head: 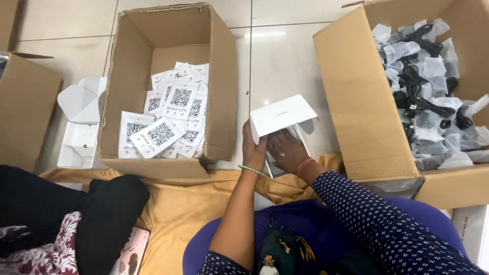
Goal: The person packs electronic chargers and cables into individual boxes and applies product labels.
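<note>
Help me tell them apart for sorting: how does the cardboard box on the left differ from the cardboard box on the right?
The left cardboard box holds flat white printed cards; the right cardboard box holds black cables in clear wrapping. The left box shows whole, the right one is cut off by the frame. Both are brown, open-topped and on the tiled floor.

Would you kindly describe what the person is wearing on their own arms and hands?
The left hand has a thin green bangle at the wrist, with the forearm bare. The right hand has an orange wrist band and a dark blue sleeve dotted with small white motifs.
</note>
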